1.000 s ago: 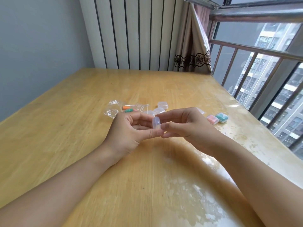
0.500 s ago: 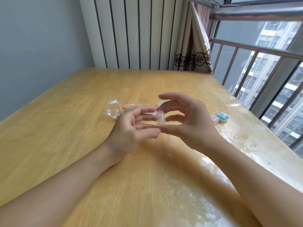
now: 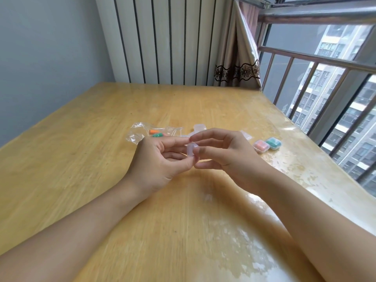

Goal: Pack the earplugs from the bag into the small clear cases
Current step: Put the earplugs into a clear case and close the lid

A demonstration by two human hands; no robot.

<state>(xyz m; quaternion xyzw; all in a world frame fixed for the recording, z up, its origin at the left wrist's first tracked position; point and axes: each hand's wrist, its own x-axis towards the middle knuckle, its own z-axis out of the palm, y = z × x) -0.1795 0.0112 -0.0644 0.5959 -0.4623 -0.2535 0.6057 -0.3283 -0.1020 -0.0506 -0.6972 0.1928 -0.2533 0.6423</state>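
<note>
A small clear case (image 3: 191,150) is held above the middle of the wooden table (image 3: 81,151). My left hand (image 3: 160,159) pinches it between thumb and fingertips. My right hand (image 3: 223,155) meets it from the right, with thumb and fingers on the same case. Behind my hands lies a crumpled clear bag (image 3: 142,133) holding an orange earplug (image 3: 154,131) and a green earplug (image 3: 157,135). Whether the held case is open or closed is hard to tell.
Another empty clear case (image 3: 199,127) lies just behind my hands. To the right stand a case with pink earplugs (image 3: 261,145) and a case with teal earplugs (image 3: 273,142). A window railing (image 3: 317,64) runs along the table's right edge and a curtain (image 3: 238,58) hangs at the back.
My right hand's fingers, spread half a second ago, have come back onto the clear case. My left hand has stayed in place with the case.
</note>
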